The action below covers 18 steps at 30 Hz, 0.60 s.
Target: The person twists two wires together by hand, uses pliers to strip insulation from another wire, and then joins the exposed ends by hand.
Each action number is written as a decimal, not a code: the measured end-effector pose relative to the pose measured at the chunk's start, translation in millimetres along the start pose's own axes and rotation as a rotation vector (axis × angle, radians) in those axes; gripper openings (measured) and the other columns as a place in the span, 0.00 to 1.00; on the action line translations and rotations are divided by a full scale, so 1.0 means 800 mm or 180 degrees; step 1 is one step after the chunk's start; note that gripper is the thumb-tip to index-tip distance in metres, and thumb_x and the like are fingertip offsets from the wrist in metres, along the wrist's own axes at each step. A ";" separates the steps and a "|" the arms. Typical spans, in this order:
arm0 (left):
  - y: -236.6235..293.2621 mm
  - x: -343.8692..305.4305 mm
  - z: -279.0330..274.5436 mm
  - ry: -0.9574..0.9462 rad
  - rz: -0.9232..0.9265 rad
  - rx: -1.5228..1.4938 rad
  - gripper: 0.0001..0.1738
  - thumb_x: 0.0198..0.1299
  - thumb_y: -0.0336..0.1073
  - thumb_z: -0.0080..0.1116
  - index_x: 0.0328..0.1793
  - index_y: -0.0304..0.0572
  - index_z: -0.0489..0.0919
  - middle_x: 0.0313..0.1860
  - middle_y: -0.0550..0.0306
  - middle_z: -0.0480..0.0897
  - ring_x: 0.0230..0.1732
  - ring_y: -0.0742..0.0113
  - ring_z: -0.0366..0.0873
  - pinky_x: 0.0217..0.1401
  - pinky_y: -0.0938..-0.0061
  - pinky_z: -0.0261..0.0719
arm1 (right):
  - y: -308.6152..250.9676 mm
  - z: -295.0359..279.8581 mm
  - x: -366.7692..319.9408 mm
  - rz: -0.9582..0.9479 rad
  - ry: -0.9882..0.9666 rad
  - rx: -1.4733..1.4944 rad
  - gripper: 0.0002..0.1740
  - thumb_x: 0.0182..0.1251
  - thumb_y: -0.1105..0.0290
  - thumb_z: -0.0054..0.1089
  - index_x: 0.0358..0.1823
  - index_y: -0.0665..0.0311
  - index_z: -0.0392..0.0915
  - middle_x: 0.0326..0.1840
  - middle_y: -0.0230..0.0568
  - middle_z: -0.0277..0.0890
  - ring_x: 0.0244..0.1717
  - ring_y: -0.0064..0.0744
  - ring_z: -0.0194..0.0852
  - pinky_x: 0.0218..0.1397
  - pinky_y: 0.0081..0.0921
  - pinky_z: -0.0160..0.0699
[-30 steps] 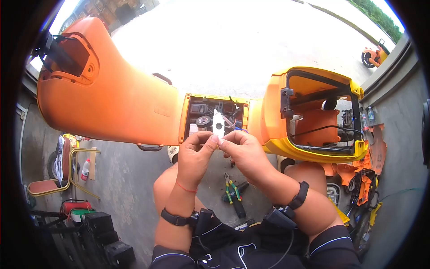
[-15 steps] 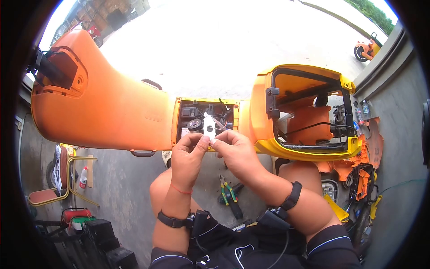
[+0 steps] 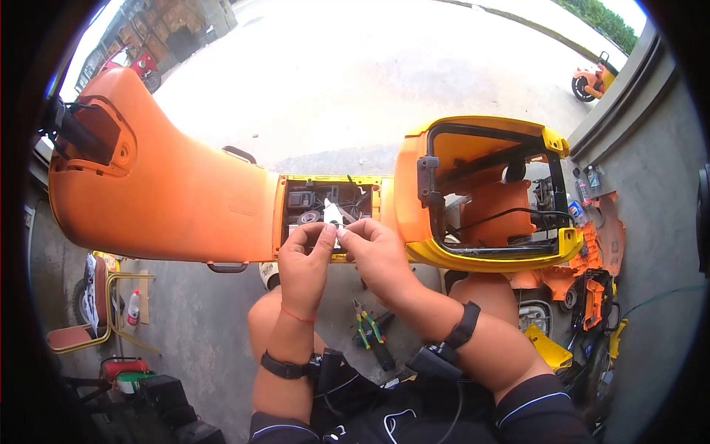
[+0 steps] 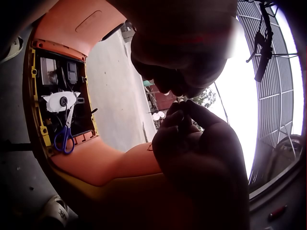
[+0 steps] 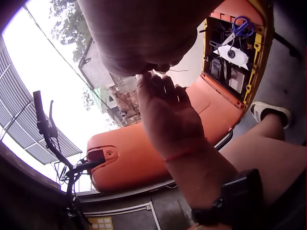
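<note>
Left hand (image 3: 305, 255) and right hand (image 3: 376, 259) meet at their fingertips in front of the orange scooter body (image 3: 200, 200). Both pinch something small between thumb and fingers; a thin wire-like strand (image 5: 180, 71) sticks out there in the right wrist view, and the rest is hidden. Beyond the hands, a white flat piece (image 4: 53, 102) with a dark round part on it lies over the scooter's open compartment (image 4: 34, 72). Blue-handled scissors (image 4: 64, 136) rest partly on that piece. In the head view, the hands cover much of both. A tape roll (image 3: 309, 217) sits beside them.
Green-and-yellow pliers (image 3: 368, 325) lie on the floor between the person's legs. A yellow-rimmed open box section (image 3: 488, 259) rises on the right. Removed orange panels (image 3: 592, 251) and bottles (image 3: 593, 177) are farther right. At left stand a chair (image 3: 111, 296) and a bottle (image 3: 133, 309).
The head view has shifted, so the scooter sits lower and farther left in it. Both hands stay joined at the fingertips and now cover more of the white piece and the scissors.
</note>
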<state>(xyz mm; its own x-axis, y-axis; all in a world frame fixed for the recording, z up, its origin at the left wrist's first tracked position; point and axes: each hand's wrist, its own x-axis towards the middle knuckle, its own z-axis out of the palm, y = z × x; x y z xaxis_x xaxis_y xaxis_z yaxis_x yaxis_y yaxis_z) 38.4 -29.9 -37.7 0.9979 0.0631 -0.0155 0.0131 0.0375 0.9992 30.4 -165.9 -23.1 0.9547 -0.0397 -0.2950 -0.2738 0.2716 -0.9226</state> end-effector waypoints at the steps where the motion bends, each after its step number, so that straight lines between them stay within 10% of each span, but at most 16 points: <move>1: 0.001 0.002 0.002 0.0051 -0.0007 0.0055 0.12 0.73 0.36 0.68 0.53 0.33 0.85 0.44 0.59 0.88 0.45 0.76 0.82 0.50 0.79 0.80 | -0.002 -0.001 0.002 -0.0014 0.0001 0.0001 0.11 0.75 0.67 0.65 0.43 0.71 0.82 0.39 0.37 0.84 0.42 0.22 0.78 0.47 0.25 0.78; 18: 0.022 -0.004 -0.021 -0.0294 0.0556 -0.0453 0.14 0.77 0.32 0.61 0.62 0.33 0.83 0.51 0.56 0.88 0.53 0.72 0.82 0.59 0.76 0.80 | -0.005 -0.005 -0.021 -0.0054 -0.0290 -0.0318 0.11 0.73 0.67 0.67 0.40 0.70 0.81 0.36 0.35 0.83 0.38 0.21 0.77 0.42 0.24 0.77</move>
<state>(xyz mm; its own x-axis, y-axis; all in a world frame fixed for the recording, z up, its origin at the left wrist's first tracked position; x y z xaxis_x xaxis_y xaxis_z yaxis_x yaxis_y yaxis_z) 34.2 -12.8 -20.8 0.9859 -0.0104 0.1669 -0.1626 0.1746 0.9711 15.2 -170.2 -15.3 0.9647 0.0453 -0.2596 -0.2635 0.1743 -0.9488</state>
